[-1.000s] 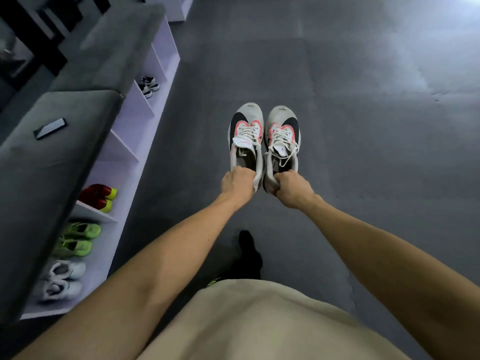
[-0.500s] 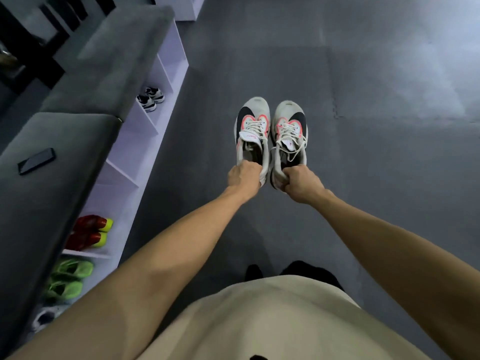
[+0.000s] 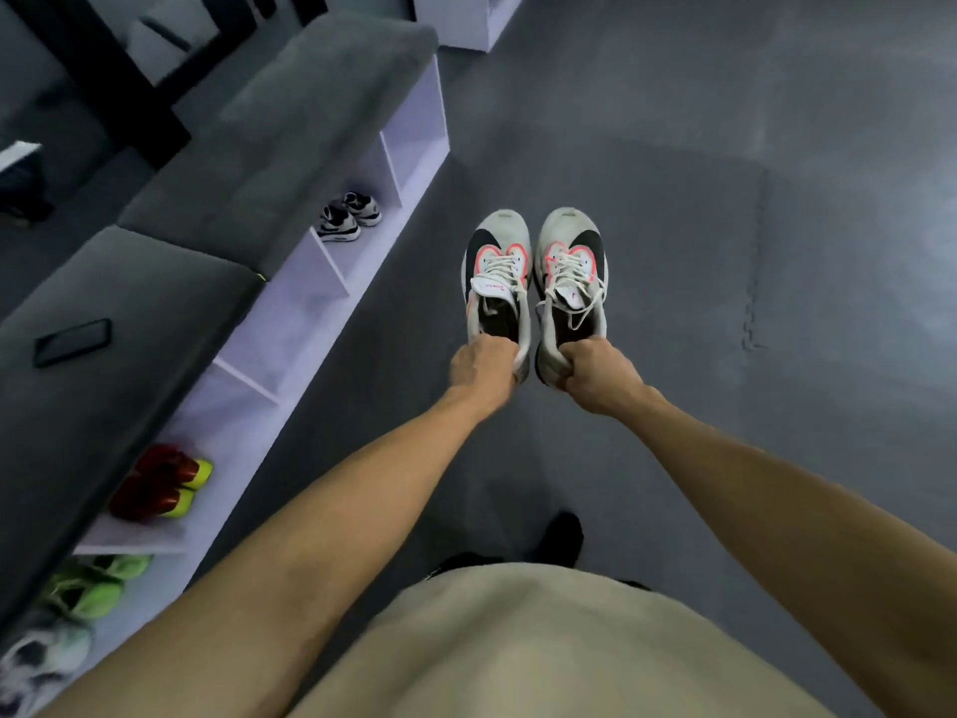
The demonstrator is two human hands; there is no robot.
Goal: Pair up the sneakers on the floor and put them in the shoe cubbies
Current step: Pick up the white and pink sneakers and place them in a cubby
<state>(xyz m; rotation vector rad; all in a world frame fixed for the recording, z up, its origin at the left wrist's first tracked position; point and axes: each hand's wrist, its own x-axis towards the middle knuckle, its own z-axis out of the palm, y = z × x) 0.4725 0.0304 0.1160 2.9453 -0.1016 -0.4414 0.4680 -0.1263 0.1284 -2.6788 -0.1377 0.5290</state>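
Four pairs already in the shoe cubbies (image 3: pixel 305 323) at left; we hold the white pair, left hand (image 3: pixel 481 367) and right hand (image 3: pixel 595 375) each clenched on a sneaker (image 3: pixel 497 282) heel, cubby pending.

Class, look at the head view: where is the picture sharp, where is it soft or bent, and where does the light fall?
Head view: the sneakers and both hands, left and right, are fairly sharp; the near white shoes blur at the edge; the cubbies bow with wide-angle distortion; the floor is brighter top right.
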